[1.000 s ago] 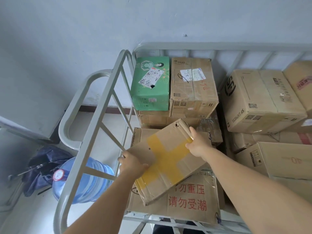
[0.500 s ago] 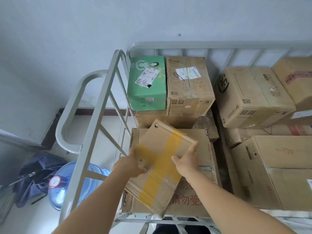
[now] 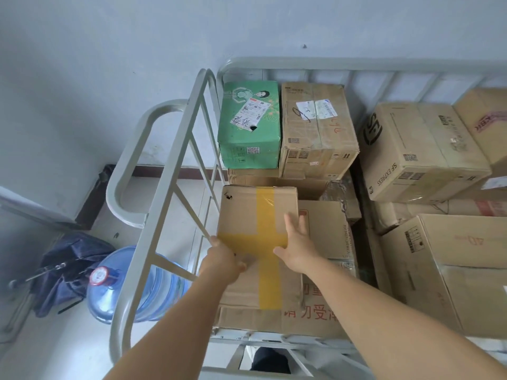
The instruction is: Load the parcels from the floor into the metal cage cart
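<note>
The left hand [image 3: 222, 260] grips the flat parcel [image 3: 258, 215] at its left edge; the right hand [image 3: 297, 246] lies open on top. Stacked boxes [image 3: 319, 127] fill the metal cage cart [image 3: 167, 185], and a water bottle [image 3: 131, 283] stands outside it

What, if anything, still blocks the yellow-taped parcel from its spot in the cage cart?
Nothing visible. The yellow-taped parcel already lies flat on the larger carton inside the cage cart, beside its left rail. The left hand grips its near-left edge; the right hand rests flat on top.

Soft even daylight, wide-angle edge distortion
</note>
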{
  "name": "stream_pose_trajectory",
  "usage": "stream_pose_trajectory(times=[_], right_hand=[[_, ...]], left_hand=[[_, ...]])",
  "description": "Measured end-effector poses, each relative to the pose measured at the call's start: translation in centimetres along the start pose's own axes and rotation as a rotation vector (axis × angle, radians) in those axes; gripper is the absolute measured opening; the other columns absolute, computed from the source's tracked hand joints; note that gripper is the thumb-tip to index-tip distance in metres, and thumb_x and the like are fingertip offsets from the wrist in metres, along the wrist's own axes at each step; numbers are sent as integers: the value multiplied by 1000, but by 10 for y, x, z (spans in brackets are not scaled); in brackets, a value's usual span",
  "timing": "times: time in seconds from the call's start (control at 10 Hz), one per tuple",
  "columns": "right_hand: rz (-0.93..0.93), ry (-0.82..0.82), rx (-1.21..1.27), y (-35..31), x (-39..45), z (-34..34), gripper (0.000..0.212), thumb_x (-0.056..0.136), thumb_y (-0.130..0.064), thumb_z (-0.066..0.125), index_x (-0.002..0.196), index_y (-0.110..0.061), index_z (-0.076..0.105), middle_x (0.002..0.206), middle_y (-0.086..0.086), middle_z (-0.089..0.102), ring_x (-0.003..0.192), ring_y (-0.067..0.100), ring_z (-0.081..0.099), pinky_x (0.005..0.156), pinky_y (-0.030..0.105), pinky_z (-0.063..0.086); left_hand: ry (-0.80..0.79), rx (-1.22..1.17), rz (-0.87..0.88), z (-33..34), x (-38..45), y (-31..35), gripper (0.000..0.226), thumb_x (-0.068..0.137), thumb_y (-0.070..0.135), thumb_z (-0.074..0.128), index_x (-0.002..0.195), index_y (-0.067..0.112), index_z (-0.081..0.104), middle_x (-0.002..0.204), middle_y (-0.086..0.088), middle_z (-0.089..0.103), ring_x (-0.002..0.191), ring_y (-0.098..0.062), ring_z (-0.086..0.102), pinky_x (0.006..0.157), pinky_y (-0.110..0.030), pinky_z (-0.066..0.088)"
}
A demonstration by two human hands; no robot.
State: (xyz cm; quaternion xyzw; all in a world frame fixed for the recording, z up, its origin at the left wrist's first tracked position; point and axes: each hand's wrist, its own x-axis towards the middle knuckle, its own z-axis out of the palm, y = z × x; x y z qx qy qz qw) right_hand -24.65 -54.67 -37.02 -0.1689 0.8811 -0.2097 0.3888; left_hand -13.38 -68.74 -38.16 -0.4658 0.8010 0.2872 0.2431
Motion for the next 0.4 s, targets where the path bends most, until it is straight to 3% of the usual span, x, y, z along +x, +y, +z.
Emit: stream_pose_trajectory(times=[0.1, 0.2, 0.3, 0.4], right_hand=[[-16, -5, -10, 4, -7, 5, 88, 99, -23, 55, 154, -34, -13, 158, 2, -30, 149, 29, 17, 115, 41, 29], [-33, -41, -84, 9, -19, 4, 85, 100, -23, 52, 154, -32, -11, 158, 2, -31, 147, 30, 21, 113, 40, 31], [-61, -101, -185, 21, -33, -2, 80, 99, -28, 52, 156, -29, -5, 160, 0, -24, 149, 29, 13, 116, 43, 27], [-127, -57, -233, 36, -57, -18, 76, 100, -34, 50, 157, -21, 2, 163, -1, -14, 151, 25, 6, 119, 40, 19]], left_hand=[[41, -2, 42, 1, -3, 0, 105, 82, 35, 72, 150, 5, -2, 138, -13, 42, 119, -32, 51, 92, -40, 47], [103, 144, 129, 3, -14, 9, 96, 88, 37, 66, 152, 8, 0, 155, -12, 11, 134, -32, 35, 104, -40, 40], [142, 317, 200, 11, -31, 22, 84, 91, 40, 60, 151, 6, 11, 157, -10, 1, 144, -29, 12, 112, -38, 29], [131, 385, 282, 21, -52, 34, 73, 91, 45, 57, 147, 11, 25, 155, -5, 14, 143, -25, 15, 112, -41, 31]])
